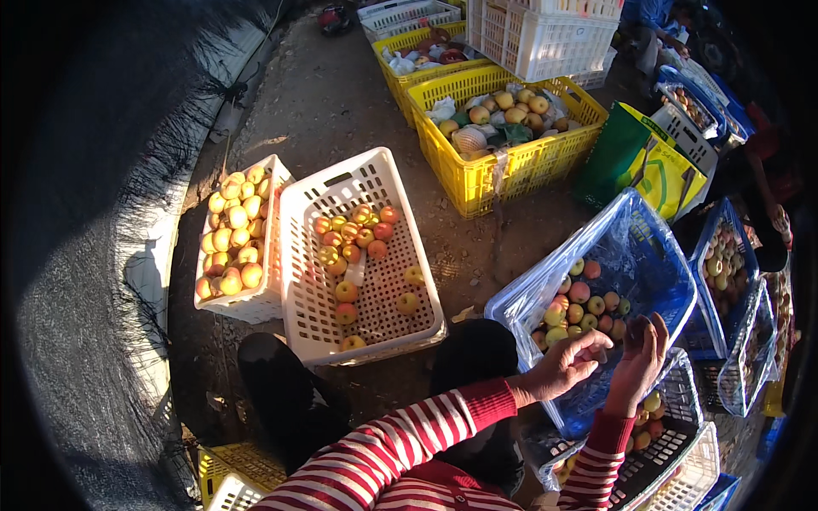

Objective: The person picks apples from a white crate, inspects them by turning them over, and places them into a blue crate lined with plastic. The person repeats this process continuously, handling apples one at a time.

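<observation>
My left hand (565,368), in a red-and-white striped sleeve, is over the near side of a plastic-lined blue crate (674,271). Its thumb and forefinger are bent towards each other; whether something thin lies between them cannot be told. Close beside it on the right, my right hand (639,358) is raised with curled fingers, partly shaded, so its contents are unclear. Under and beyond the hands, red and green apples (579,292) lie in the blue crate. To the left, a white perforated crate (418,345) holds scattered apples (349,231), and a narrower white crate (271,300) is heaped with apples.
Yellow crates (470,191) with fruit and wrapping stand ahead, white crates (543,45) stacked behind. A green-and-yellow bag (613,153) is beside them. More lined crates (703,319) fill the right, where other people (661,29) are partly visible. Dark netting (83,287) lines the left.
</observation>
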`<action>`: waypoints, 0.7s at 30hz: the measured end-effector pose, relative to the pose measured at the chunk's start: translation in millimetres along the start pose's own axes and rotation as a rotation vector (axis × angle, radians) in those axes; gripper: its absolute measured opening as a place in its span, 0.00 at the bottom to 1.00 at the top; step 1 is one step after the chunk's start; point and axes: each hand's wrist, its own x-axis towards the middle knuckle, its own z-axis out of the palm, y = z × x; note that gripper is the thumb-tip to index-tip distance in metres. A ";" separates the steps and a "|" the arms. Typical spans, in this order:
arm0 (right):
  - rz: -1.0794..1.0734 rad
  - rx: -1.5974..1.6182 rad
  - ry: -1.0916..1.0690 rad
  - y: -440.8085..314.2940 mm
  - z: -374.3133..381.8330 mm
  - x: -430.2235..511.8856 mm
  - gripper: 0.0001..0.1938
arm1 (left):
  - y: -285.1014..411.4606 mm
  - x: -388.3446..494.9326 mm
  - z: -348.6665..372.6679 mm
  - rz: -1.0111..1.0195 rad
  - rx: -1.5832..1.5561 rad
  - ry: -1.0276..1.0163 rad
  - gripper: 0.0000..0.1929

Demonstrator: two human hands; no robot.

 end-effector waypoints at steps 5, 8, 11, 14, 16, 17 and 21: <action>0.087 0.279 -0.500 -16.9 215.1 -38.2 0.13 | 59.0 -68.6 -111.2 0.305 0.013 0.105 0.18; 0.244 0.432 -0.698 11.2 303.2 -56.8 0.12 | 60.5 -118.0 -241.5 0.164 0.110 0.487 0.15; 0.280 0.327 -0.652 73.8 359.6 -77.7 0.11 | 21.4 -168.3 -374.1 -0.087 0.041 1.111 0.11; 0.692 0.213 -0.250 122.4 383.7 -71.5 0.11 | -41.5 -203.5 -483.1 -0.351 0.350 1.352 0.06; 0.868 0.429 -0.368 134.9 388.5 -50.9 0.11 | -80.5 -200.5 -529.1 -0.284 0.354 1.293 0.07; 0.919 0.444 -0.362 138.0 388.7 -42.0 0.11 | -102.0 -187.4 -538.1 -0.305 0.443 1.292 0.08; 0.600 0.237 -0.601 145.9 385.8 -33.4 0.10 | -149.4 -134.5 -539.5 -0.145 0.416 0.907 0.21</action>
